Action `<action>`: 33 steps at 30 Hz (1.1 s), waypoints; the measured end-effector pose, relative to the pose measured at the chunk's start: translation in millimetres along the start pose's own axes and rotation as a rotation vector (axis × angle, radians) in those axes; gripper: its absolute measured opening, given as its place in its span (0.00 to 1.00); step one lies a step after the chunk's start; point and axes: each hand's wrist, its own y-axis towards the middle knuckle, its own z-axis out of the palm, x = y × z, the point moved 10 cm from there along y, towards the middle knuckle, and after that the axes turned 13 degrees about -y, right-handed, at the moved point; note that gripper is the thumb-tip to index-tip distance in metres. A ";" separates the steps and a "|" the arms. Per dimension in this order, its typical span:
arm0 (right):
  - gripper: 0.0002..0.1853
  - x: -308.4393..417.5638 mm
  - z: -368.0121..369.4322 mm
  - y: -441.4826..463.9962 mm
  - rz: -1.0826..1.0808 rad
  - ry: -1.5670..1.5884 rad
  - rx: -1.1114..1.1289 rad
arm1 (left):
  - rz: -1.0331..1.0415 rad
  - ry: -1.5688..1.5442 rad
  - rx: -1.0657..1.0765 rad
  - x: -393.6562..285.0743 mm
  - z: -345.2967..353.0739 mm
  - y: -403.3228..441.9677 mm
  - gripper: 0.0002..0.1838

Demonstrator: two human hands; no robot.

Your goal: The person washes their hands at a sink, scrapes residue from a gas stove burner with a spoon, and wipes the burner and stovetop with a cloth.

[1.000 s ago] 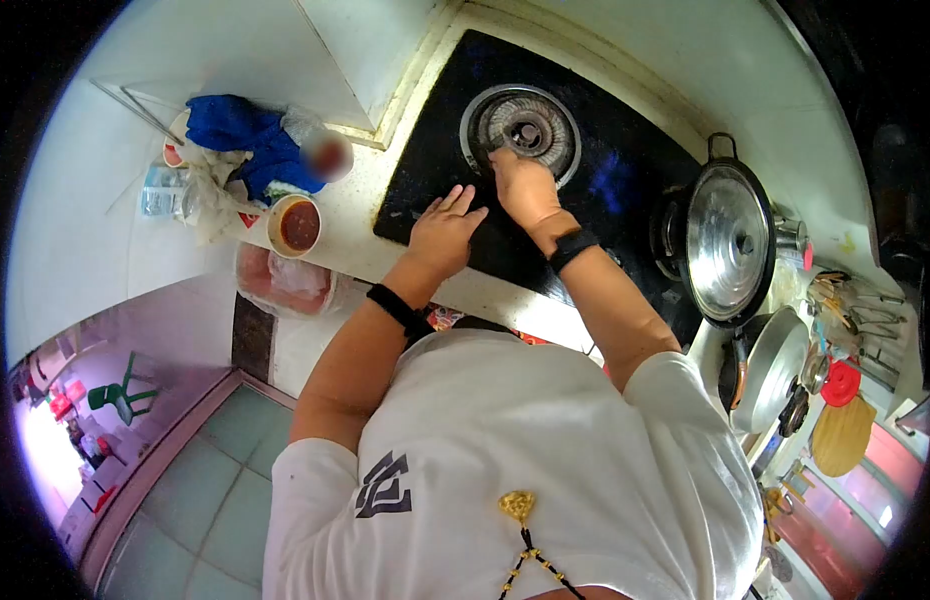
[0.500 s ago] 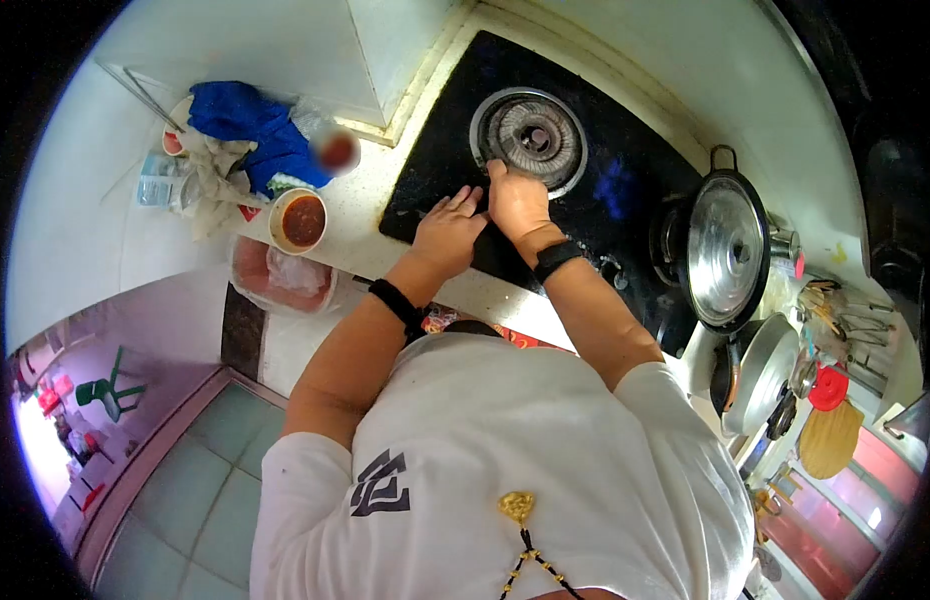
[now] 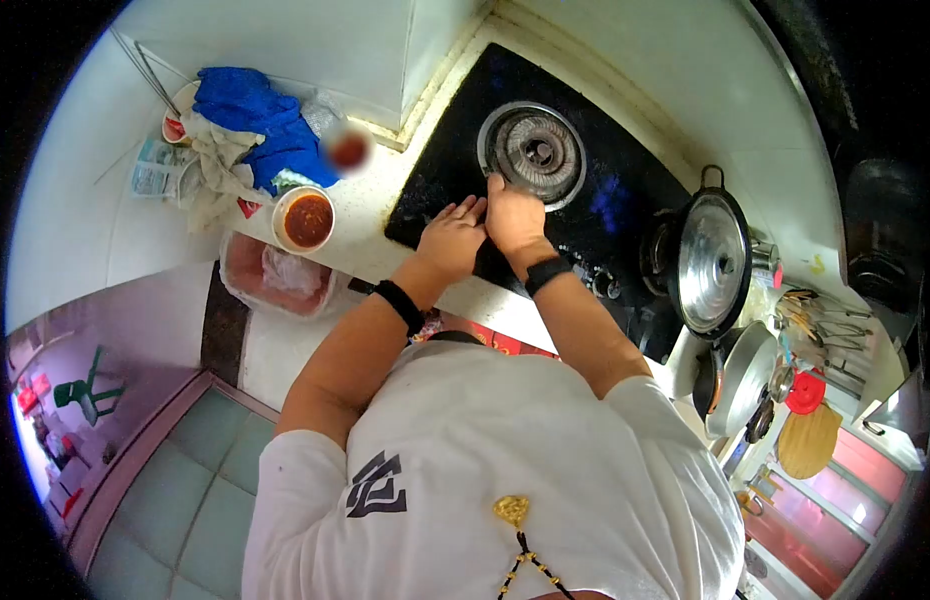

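Observation:
My left hand lies on the black glass cooktop, its fingers stretched out toward the burner. Right beside it, my right hand is curled closed at the near edge of the round gas burner. A small dark bit shows by its fingertips, but what the fingers hold, if anything, is hidden. The burner has a metal ring around a ridged, stained inner dish.
A lidded wok stands on the cooktop's right side, with another pan nearer me. On the left are a bowl of red sauce, a blue cloth and a plastic tub holding a bag.
The view has shifted slightly. Both hands stay at the near side of the burner, with my right hand still closed and my left still flat.

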 end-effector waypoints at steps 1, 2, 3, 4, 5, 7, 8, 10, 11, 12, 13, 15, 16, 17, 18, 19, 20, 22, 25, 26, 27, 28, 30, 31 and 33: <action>0.11 0.3 -4.3 -6.7 -0.014 0.072 -0.056 | 0.003 -0.002 -0.008 1.7 -4.4 0.4 0.27; 0.11 -0.7 0.3 -7.4 -0.014 0.053 -0.043 | 0.012 0.009 -0.003 0.5 -4.7 -1.4 0.27; 0.12 -2.0 5.4 -8.3 -0.012 0.031 -0.027 | 0.022 0.017 0.005 -1.4 -4.1 -3.0 0.27; 0.12 -1.4 1.2 -1.9 -0.006 0.001 -0.013 | 0.026 0.008 0.003 -1.4 -3.3 -2.7 0.27; 0.13 -0.3 -1.4 8.0 0.001 -0.029 0.001 | 0.008 0.014 0.018 1.2 -0.9 -2.0 0.26; 0.14 1.4 0.3 23.8 -0.012 -0.019 -0.019 | -0.012 0.018 0.028 6.1 2.3 -0.8 0.26; 0.14 0.6 -0.6 27.1 0.009 -0.026 0.012 | -0.008 0.034 0.051 7.2 6.1 -0.6 0.25; 0.14 0.3 -3.1 24.5 0.046 -0.001 0.066 | 0.003 0.051 0.071 9.9 7.1 -1.1 0.25; 0.14 3.6 1.4 15.8 0.020 -0.036 0.068 | 0.017 0.014 0.040 8.2 3.6 -3.6 0.26; 0.14 6.4 1.9 6.6 0.015 -0.038 0.033 | 0.031 -0.024 0.009 7.0 -0.1 -4.2 0.27; 0.13 7.9 -2.7 0.6 0.012 -0.042 0.002 | 0.035 -0.032 0.008 7.8 0.6 -4.4 0.27; 0.13 5.4 -0.4 12.1 0.006 -0.086 0.015 | 0.028 -0.020 0.022 11.4 4.5 -4.0 0.27; 0.13 5.4 1.5 21.4 -0.001 -0.118 0.025 | 0.027 -0.024 0.020 10.8 2.8 -3.8 0.27; 0.13 3.0 2.0 33.7 0.003 -0.097 0.023 | 0.036 -0.020 0.043 8.9 1.8 -3.8 0.27; 0.13 1.4 4.0 41.7 0.012 -0.100 0.041 | 0.047 -0.013 0.063 8.3 0.3 -3.3 0.27; 0.13 0.7 2.8 46.6 0.026 -0.102 0.061 | 0.047 -0.011 0.064 10.2 0.5 -3.8 0.27; 0.13 1.0 0.4 43.0 0.028 -0.103 0.060 | 0.052 -0.015 0.040 10.5 0.1 -4.0 0.26; 0.13 8.9 0.0 22.0 -0.024 -0.120 0.138 | 0.060 -0.022 0.016 11.1 0.8 -5.1 0.26; 0.14 7.3 -4.0 8.7 0.007 -0.107 0.143 | 0.093 -0.072 -0.078 10.4 -5.5 -5.9 0.19; 0.14 5.5 -4.6 15.8 0.006 -0.109 0.145 | 0.104 -0.062 -0.079 10.8 -5.5 -6.4 0.19; 0.14 3.2 -4.9 29.3 0.003 -0.125 0.141 | 0.114 -0.052 -0.078 10.5 -4.9 -7.6 0.20; 0.14 2.2 -4.1 41.4 -0.002 -0.139 0.136 | 0.111 -0.052 -0.078 8.9 -6.9 -7.5 0.20; 0.12 2.5 -1.9 46.8 0.019 -0.111 0.134 | 0.096 -0.035 -0.016 8.4 -6.7 -6.8 0.20; 0.11 2.2 -5.8 40.7 0.035 -0.097 0.120 | 0.098 -0.035 -0.014 8.6 -5.3 -7.7 0.20; 0.10 5.4 2.4 18.9 -0.012 -0.116 0.096 | 0.097 -0.048 -0.050 10.6 -5.1 -7.3 0.20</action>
